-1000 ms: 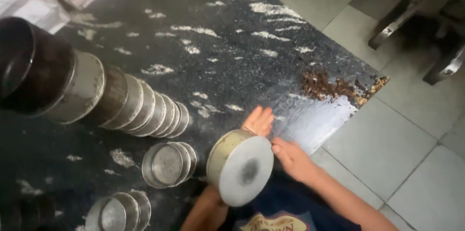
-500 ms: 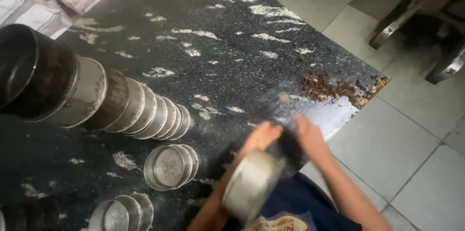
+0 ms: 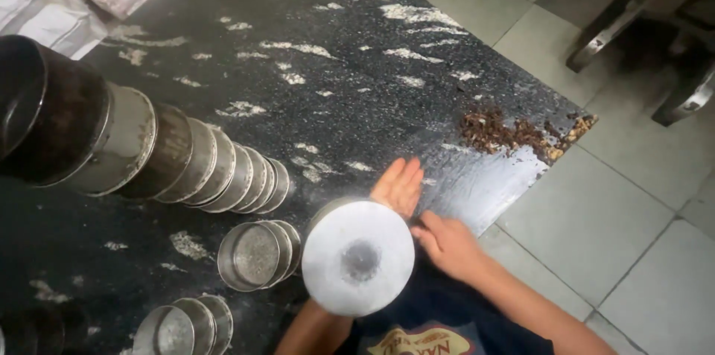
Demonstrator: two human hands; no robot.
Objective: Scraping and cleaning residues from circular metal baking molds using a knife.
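Dark speckled counter [image 3: 313,42] with white dusty patches fills most of the view, with grey floor tiles [image 3: 633,213] beside it. Near its edge, the left hand [image 3: 398,185] is open flat against the side of a round metal tin [image 3: 359,257] held bottom-up, and the right hand [image 3: 447,245] rests just beside it, fingers loose. Rows of nested tins [image 3: 186,161] lie nearby.

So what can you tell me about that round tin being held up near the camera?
The round tin looks like dull grey metal, tipped so its flat base faces the camera, with a dark smudge at the centre. The left hand presses open-palmed on its upper right edge; the right hand sits beside its right side. It is held over the near edge of the dark speckled counter.
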